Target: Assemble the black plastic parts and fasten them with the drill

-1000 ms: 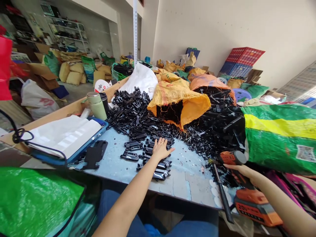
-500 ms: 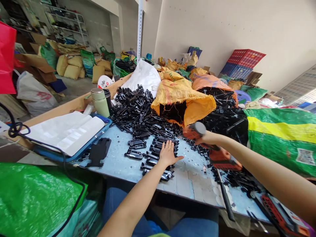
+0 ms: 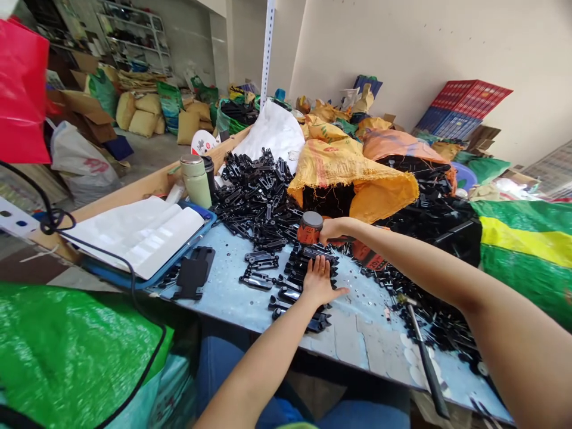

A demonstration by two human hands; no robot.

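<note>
My left hand (image 3: 319, 285) lies flat with fingers spread on a row of black plastic parts (image 3: 295, 266), set side by side on the pale blue tabletop (image 3: 357, 292). Wrapped around an orange and black cordless drill (image 3: 310, 229), my right hand (image 3: 333, 229) is just beyond the left fingertips. The drill's round grey back end faces me; its bit is hidden, so I cannot tell whether it touches a part. A few more black parts (image 3: 259, 260) rest left of the row. Behind them rises a heap of similar black pieces (image 3: 254, 193).
A yellow woven sack (image 3: 344, 164) lies open behind the row. At right are a hammer (image 3: 424, 357), scattered screws and a green-yellow sack (image 3: 522, 238). Leftward stand a blue tray (image 3: 154, 280) with white sheets, a green flask (image 3: 195, 182) and a black flat bracket (image 3: 195, 273).
My right hand has brought the drill leftward, from the right of the row to its far end. My left hand stays on the parts. The view has shifted slightly.
</note>
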